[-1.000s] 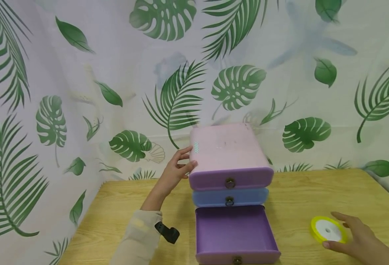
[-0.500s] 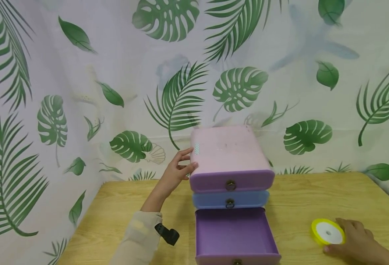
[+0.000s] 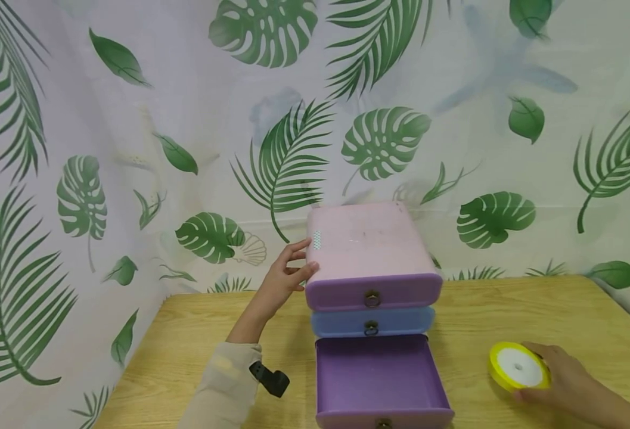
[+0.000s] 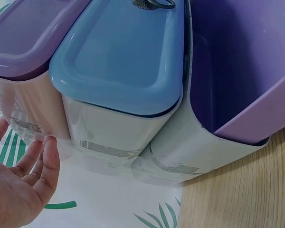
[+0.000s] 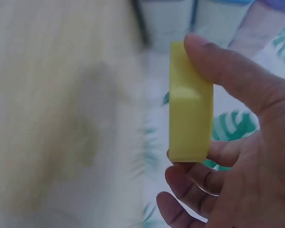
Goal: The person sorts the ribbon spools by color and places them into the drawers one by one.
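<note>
In the right wrist view a yellow ribbon spool (image 5: pixel 190 109) is pinched between thumb and fingers of my right hand (image 5: pixel 242 123). From the head view the spool (image 3: pixel 518 367) shows a white disc face with a small centre hole, and my right hand (image 3: pixel 564 378) grips its right side, above the table. My left hand (image 3: pixel 285 274) rests its fingertips against the left side of a stacked drawer unit (image 3: pixel 368 238). The unit has a pink top, a purple top drawer (image 3: pixel 341 293), a blue middle drawer (image 3: pixel 341 322) and a pulled-out purple bottom drawer (image 3: pixel 376 381) with nothing visible inside.
The drawer unit stands on a wood-grain table (image 3: pixel 486 316). A white cloth with green leaf prints (image 3: pixel 390 143) hangs behind and at the left. Ring pulls (image 3: pixel 372 299) sit on the drawer fronts. A black strap device (image 3: pixel 269 379) is on my left wrist.
My right hand has closed round the ribbon spool and lifted it off the table, moving it slightly left and up in view. My left hand and the drawers stay in place.
</note>
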The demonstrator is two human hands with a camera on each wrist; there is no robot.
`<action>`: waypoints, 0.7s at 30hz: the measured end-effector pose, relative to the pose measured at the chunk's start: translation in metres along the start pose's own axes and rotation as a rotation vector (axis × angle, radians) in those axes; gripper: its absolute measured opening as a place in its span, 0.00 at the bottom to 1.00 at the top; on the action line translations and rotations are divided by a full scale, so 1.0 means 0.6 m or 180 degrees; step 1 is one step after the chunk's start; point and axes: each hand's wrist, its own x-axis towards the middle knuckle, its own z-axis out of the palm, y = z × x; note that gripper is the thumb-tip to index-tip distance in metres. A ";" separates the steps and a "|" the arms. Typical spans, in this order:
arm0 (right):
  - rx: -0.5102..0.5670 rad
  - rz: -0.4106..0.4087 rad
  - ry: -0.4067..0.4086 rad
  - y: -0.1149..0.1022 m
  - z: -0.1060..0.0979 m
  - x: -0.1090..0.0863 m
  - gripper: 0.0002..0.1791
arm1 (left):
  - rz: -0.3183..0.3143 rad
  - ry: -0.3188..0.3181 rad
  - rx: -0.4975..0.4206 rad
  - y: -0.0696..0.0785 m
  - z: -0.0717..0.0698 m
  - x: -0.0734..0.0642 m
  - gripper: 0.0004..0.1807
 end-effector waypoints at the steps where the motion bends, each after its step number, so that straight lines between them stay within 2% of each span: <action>1: 0.0049 -0.0107 0.0068 -0.010 -0.002 -0.002 0.45 | -0.0012 0.0014 -0.0004 0.000 0.000 0.000 0.32; 6: 0.0454 -0.0447 0.0012 -0.065 -0.008 -0.012 0.44 | -0.0031 0.0054 -0.0041 -0.002 0.001 -0.003 0.32; 14: 0.0836 -0.0797 -0.0228 -0.162 -0.004 -0.013 0.45 | -0.0014 0.0051 -0.0049 0.000 0.002 -0.004 0.32; 17: 0.0854 -0.0992 -0.0222 -0.195 0.004 -0.004 0.46 | -0.0010 0.0039 -0.0053 0.001 0.003 -0.003 0.32; 21: 0.0693 -0.1089 -0.0189 -0.233 0.021 0.010 0.48 | 0.0014 0.0027 -0.0063 0.002 0.004 -0.002 0.32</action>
